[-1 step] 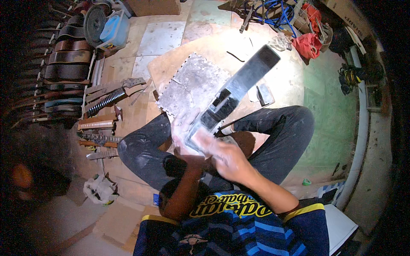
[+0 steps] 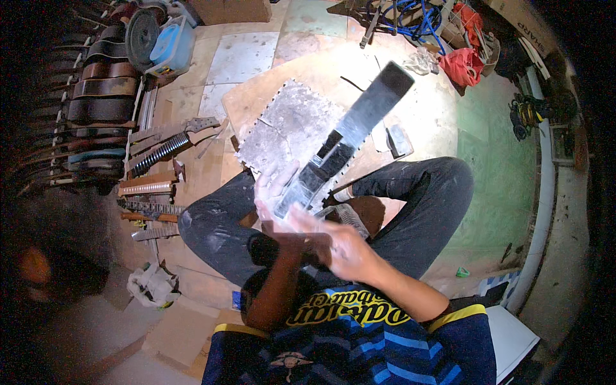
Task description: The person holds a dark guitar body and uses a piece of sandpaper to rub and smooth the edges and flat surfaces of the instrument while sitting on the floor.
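Left hand (image 2: pixel 272 187) grips one long dark slab (image 2: pixel 357 127) near its lower end; right hand (image 2: pixel 339 242), blurred, overlaps it, finger-hold unclear.

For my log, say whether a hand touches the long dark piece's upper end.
No, the long dark piece has the left hand and right hand at its lower end.

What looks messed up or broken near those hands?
The grey interlocking mat beyond the left hand looks worn: its surface is blotchy, and a dark, crack-like line crosses it. I can't tell whether it's actually torn.
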Available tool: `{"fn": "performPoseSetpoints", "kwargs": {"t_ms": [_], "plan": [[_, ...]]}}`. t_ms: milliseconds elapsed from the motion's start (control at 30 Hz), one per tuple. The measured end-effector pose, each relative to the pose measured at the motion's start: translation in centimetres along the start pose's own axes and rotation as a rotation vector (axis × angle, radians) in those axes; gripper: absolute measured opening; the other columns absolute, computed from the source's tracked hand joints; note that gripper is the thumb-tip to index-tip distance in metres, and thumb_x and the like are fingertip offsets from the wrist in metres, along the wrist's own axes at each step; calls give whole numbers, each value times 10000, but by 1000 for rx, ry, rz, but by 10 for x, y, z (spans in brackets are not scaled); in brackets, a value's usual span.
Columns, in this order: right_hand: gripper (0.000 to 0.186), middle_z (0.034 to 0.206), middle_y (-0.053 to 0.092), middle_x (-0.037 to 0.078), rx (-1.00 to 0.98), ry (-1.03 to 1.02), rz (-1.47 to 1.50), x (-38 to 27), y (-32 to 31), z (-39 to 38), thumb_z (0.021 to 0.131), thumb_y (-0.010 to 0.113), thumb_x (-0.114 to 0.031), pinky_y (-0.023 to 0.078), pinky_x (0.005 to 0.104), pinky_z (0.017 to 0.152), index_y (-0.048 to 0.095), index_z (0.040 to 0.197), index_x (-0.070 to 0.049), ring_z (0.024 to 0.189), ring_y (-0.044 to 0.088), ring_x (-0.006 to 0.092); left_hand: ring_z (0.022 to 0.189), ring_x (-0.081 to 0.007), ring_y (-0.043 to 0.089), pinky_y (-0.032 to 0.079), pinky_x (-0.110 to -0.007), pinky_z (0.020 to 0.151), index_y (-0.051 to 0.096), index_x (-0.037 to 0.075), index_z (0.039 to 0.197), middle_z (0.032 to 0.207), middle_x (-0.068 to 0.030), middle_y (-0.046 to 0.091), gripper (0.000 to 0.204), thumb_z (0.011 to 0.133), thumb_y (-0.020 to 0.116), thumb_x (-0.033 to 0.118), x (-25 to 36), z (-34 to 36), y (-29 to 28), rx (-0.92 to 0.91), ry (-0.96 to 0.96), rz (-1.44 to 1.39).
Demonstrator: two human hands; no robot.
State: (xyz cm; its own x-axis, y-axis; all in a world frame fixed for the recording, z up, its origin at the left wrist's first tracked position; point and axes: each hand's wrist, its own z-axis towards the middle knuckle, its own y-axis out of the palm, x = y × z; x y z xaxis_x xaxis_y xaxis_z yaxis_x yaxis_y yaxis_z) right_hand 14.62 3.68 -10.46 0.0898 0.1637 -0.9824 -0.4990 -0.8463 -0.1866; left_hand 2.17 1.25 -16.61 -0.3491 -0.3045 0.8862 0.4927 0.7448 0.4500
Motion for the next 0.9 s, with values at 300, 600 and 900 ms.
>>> {"fn": "performPoseSetpoints", "kwargs": {"t_ms": [300,600,900], "plan": [[593,1515,505,158,215,-199,90,22,31,7,848,663,-78,581,396,929,550,1431,-77,1142,679,348,1136,-344,645,489,-420,1028,451,-87,1393,1261,-315,639,836,1018,326,650,19,11,-21,-157,-203,81],[650,1175,653,177,337,-126,-175,57,57,20,811,703,-231,556,482,733,550,1432,-118,886,690,369,1173,-350,623,450,-445,1084,487,-71,1374,1310,-289,626,708,1087,237,526,2,30,-43,-233,-30,207],[559,1047,643,201,330,-132,-239,74,57,28,843,704,-236,538,482,749,568,1359,-70,886,645,397,1251,-356,593,419,-453,1120,505,-75,1361,1327,-303,610,712,1097,232,527,32,42,-31,-232,-228,99]]}}
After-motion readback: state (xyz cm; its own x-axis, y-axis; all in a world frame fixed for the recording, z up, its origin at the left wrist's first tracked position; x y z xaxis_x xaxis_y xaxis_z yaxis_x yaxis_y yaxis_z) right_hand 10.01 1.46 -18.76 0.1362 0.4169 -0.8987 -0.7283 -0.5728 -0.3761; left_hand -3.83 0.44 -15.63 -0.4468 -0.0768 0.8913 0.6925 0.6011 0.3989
